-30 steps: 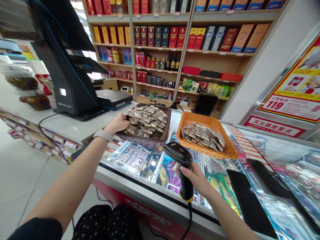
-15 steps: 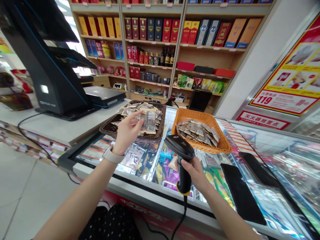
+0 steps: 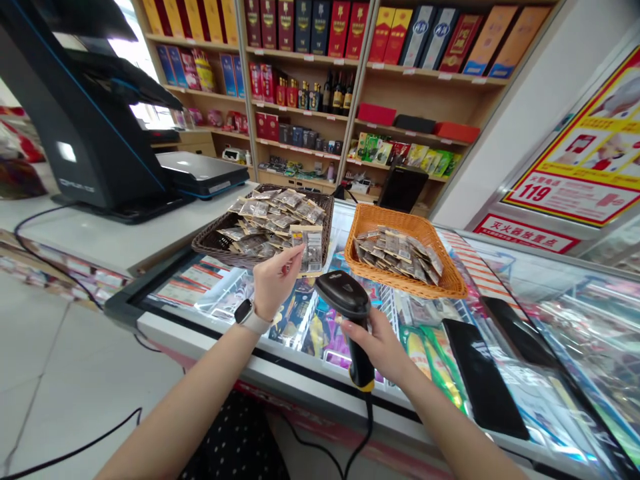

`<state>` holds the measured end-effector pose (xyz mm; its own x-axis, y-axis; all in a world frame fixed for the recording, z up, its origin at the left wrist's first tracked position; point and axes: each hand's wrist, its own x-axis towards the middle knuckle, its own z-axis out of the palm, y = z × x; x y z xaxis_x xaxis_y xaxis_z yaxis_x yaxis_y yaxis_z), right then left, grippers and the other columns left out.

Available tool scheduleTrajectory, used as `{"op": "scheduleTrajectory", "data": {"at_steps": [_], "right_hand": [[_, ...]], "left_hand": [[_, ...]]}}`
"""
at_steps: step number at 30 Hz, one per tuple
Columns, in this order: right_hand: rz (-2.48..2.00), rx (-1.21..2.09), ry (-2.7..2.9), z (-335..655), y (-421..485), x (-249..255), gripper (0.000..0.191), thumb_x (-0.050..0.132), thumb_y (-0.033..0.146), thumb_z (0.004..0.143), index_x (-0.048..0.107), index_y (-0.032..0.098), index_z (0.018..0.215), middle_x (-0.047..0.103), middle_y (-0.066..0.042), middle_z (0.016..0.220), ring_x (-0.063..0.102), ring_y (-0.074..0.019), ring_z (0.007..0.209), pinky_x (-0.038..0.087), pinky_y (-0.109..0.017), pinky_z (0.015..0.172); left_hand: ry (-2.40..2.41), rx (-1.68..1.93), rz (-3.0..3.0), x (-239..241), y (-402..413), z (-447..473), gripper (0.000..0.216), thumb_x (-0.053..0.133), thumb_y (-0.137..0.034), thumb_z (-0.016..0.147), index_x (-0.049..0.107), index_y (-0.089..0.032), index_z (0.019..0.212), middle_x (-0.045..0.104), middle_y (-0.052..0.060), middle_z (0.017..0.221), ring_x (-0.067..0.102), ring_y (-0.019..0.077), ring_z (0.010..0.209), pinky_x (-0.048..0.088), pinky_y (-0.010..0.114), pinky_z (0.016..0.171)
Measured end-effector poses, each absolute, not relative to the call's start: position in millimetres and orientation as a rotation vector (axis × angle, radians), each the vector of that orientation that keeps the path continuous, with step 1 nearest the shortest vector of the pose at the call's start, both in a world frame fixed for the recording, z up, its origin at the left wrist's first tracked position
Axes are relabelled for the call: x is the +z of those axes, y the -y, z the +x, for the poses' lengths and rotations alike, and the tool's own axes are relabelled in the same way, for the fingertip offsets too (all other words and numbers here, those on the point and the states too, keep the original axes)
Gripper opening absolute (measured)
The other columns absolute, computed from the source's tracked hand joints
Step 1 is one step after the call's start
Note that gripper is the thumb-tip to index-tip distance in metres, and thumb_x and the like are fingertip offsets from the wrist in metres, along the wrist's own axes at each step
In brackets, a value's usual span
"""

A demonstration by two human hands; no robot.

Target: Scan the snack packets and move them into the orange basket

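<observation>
My left hand (image 3: 277, 279) pinches a small flat snack packet (image 3: 311, 248) by its left side, with a printed label facing me. The packet is held at the front right of the dark brown wicker basket (image 3: 205, 241), which is heaped with similar packets (image 3: 270, 217). My right hand (image 3: 383, 343) is wrapped around the handle of a black barcode scanner (image 3: 345, 297); its head points toward the packet, a short gap away. Beyond the scanner, an orange wicker basket (image 3: 453, 283) holds a smaller pile of packets (image 3: 397, 252).
Both baskets stand on a glass-topped display freezer (image 3: 280, 360). Two black phone-like slabs lie at right, the nearer slab (image 3: 485, 380) in front. A scale (image 3: 200, 173) and a point-of-sale terminal (image 3: 100, 133) occupy the left counter. The scanner's cable (image 3: 369, 420) hangs down.
My left hand has moved right and toward me from over the dark basket, bringing a packet out to its edge. The scanner has shifted slightly left. The camera view has tilted down.
</observation>
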<state>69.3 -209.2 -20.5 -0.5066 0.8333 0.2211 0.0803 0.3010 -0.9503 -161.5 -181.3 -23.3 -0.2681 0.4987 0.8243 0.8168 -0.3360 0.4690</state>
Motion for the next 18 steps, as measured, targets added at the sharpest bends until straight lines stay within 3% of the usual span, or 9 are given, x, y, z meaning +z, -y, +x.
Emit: {"op": "scheduleTrajectory", "data": {"at_steps": [10,18], "right_hand": [[-0.820,1.272,1.812,68.9,210.8,-25.4,0.033,0.066,0.051,0.090,0.063,0.019,0.083,0.054,0.001,0.070,0.045,-0.0155,0.064,0.038,-0.027,0.059],[-0.828,1.287,1.801,68.0,211.0,-21.9,0.034,0.068,0.051,0.088,0.063,0.019,0.079,0.055,0.001,0.065,0.046,-0.0156,0.061,0.038,-0.027,0.056]], "left_hand": [[1.724,-1.762,-1.643,-25.2,181.9,-159.1,0.020,0.061,-0.035,0.093,0.064,-0.021,0.106,0.071,-0.002,0.073,0.067,0.0106,0.061,0.048,0.019,0.062],[1.687,-1.788,-1.598,-30.6,177.3,-162.1,0.026,0.062,-0.038,0.091,0.046,-0.022,0.078,0.053,-0.005,0.066,0.052,0.0084,0.055,0.040,0.020,0.057]]}}
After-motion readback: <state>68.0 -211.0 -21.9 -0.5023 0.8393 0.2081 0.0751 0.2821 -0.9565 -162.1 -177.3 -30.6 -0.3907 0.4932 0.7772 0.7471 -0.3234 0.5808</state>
